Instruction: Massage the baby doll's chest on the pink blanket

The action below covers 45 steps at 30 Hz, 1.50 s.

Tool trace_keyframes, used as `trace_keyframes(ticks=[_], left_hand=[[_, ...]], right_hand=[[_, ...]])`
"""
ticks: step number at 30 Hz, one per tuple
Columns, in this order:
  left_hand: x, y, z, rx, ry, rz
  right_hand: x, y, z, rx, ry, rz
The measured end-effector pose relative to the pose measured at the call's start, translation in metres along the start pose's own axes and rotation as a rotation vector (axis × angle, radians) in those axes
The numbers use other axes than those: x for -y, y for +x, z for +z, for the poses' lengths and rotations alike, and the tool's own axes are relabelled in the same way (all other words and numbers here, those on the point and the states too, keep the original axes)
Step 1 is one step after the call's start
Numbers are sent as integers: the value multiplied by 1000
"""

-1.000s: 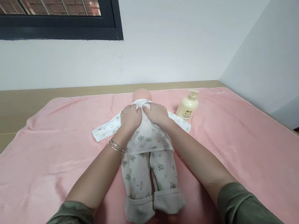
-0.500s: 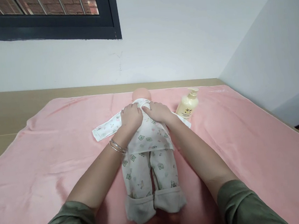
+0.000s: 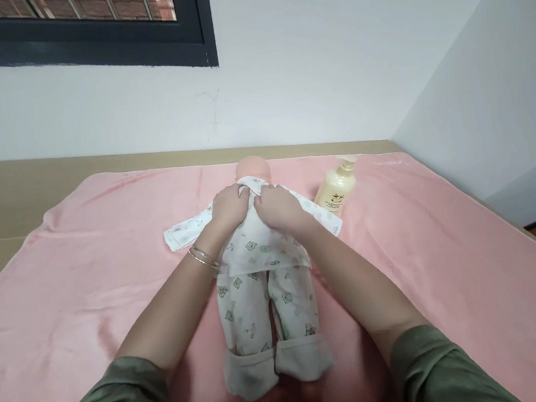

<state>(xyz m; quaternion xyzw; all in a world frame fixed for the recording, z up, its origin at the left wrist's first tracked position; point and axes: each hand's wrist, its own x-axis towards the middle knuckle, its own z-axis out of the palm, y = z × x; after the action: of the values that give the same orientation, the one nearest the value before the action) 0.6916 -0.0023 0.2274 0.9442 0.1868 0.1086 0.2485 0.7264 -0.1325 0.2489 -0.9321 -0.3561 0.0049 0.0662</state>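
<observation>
A baby doll in a white printed shirt [image 3: 259, 250] and matching trousers [image 3: 246, 313] lies in front of me, its bald head [image 3: 252, 167] at the far end and its feet at the near end. The doll's face is not visible. On the left of its upper body, my left hand [image 3: 230, 206] is closed on the shirt with the fingers curled near the collar. My right hand [image 3: 279, 209] is curled the same way on the right side. Between the hands the cloth bunches in a fold. My fingertips are partly hidden.
A pink blanket [image 3: 112, 277] lies under the doll on a wooden surface [image 3: 1, 199]. A cream pump bottle [image 3: 337, 187] stands on the blanket, right of the doll's sleeve. A white wall [image 3: 300, 62] and a dark window frame [image 3: 186, 36] are behind.
My fingers have curled in from lying flatter on the doll's upper body, and the shirt has creased between them. The right sleeve shows more now. Bottle and doll stay in place.
</observation>
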Motion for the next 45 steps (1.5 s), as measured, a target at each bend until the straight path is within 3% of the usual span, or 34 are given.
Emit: trace_keyframes(ticks=[3,6,12,16,19,25,32,36,42,45], left_hand=[[-20,-16,1,-21,199,38],[-31,-26,3,-15,246,66],[-2,-1,-1,43,28,28],[9,9,-3,65,-56,18],[-5,-2,0,26,105,-1],[-30,-26,8,-47,239,165],[2,4,7,-6,23,39],[11,11,5,-10,-81,28],[-18,-13,3,-16,169,5],[-30,-23,4,-4,220,35]], right_hand=[[-25,15,-3,35,202,117],[-37,23,-2,75,262,134],[-3,2,9,-97,-64,92],[11,-5,9,-122,-139,33],[-4,5,5,-60,-15,51],[-43,29,3,74,327,152],[3,3,6,-80,-68,122],[8,-1,3,-87,-83,55],[-34,24,1,56,273,134],[-36,26,5,43,249,192]])
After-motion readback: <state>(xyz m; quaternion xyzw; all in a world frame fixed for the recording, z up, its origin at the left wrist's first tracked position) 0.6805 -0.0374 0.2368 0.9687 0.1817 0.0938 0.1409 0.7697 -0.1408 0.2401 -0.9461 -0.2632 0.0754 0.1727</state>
